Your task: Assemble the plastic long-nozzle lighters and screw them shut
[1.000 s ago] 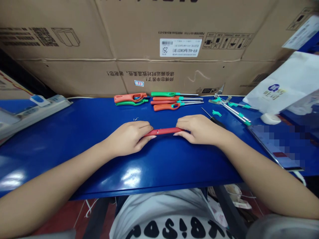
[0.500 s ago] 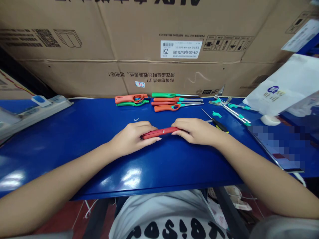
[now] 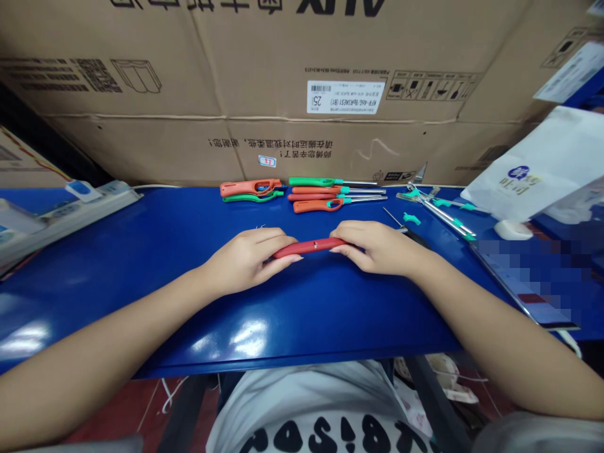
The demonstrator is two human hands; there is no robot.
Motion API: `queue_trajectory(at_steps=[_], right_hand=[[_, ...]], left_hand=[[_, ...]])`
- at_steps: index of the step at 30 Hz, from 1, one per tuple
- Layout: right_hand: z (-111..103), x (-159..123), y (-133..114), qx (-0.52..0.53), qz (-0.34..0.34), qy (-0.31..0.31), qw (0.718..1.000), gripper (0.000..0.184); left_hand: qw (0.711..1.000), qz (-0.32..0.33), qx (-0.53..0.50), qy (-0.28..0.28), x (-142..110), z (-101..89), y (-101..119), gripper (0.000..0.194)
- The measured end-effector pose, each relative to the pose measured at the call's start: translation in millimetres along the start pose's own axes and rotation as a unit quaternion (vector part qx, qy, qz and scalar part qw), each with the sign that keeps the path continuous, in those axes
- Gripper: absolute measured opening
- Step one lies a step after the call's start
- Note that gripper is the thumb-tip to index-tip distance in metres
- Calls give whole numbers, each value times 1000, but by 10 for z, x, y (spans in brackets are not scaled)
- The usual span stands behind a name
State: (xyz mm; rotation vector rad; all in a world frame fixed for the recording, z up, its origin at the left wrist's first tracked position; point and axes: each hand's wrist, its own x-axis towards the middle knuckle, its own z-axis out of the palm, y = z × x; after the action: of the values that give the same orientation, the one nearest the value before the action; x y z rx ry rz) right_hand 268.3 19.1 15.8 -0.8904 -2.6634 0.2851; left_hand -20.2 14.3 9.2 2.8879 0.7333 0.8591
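A red lighter handle [image 3: 309, 246] is held level above the blue table, its narrow edge turned toward me. My left hand [image 3: 255, 257] pinches its left end, thumb on the near side and fingers behind. At the other end, my right hand [image 3: 365, 245] grips it the same way. Both ends are partly covered by my fingers. Just behind my left hand lie tiny metal pieces [image 3: 260, 227], mostly hidden by it. A screwdriver [image 3: 393, 217] lies beyond my right hand, which covers most of its grip.
At the back lie orange and green lighter handles [image 3: 245, 189] and several long-nosed lighters [image 3: 316, 206]. Metal tubes [image 3: 446, 215] and teal plastic parts [image 3: 412, 219] are at the right, near a tablet-like device [image 3: 523, 289] and white bag [image 3: 533, 167]. A power strip [image 3: 113, 195] lies left; a cardboard box [image 3: 264, 75] stands behind.
The dark seam along the handle's left part shows less than before, and the handle has tilted slightly in both hands. My hands keep their grip. The whole view has shifted a little.
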Motion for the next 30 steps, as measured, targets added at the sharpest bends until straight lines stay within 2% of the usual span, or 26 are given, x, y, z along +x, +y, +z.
queue_trajectory(at_steps=[10, 14, 16, 17, 18, 19, 21, 23, 24, 25, 27, 30], right_hand=[[-31, -9, 37, -40, 20, 5, 999, 27], [-32, -7, 34, -44, 17, 7, 999, 29], [-28, -7, 16, -43, 16, 16, 999, 29], [-26, -7, 1, -44, 15, 25, 999, 30], [-23, -7, -17, -47, 15, 36, 998, 31], [-21, -6, -38, -50, 15, 47, 998, 34], [-15, -4, -82, -64, 14, 57, 996, 44], [-8, -1, -117, -88, 11, 45, 995, 57], [-4, 0, -128, -99, 10, 34, 994, 60], [-1, 0, -136, -107, 10, 25, 994, 59], [3, 1, -144, -109, 12, 12, 994, 50], [9, 3, -157, -82, 11, 1, 997, 40]], left_hand=[[997, -39, -50, -39, 19, 0, -72, 29], [996, -57, -60, -33, 23, -13, -32, 28], [992, -89, -87, -17, 35, -12, 14, 28], [984, -126, -121, -9, 46, -6, 43, 31], [969, -177, -171, -3, 61, 4, 73, 35], [939, -245, -240, -1, 79, 16, 103, 41], [840, -366, -400, -8, 117, 45, 152, 50], [754, -425, -500, -27, 147, 74, 172, 51], [731, -433, -526, -39, 156, 87, 170, 50], [724, -432, -536, -53, 159, 98, 163, 49], [745, -417, -516, -67, 151, 116, 140, 48], [826, -365, -424, -66, 115, 120, 132, 45]])
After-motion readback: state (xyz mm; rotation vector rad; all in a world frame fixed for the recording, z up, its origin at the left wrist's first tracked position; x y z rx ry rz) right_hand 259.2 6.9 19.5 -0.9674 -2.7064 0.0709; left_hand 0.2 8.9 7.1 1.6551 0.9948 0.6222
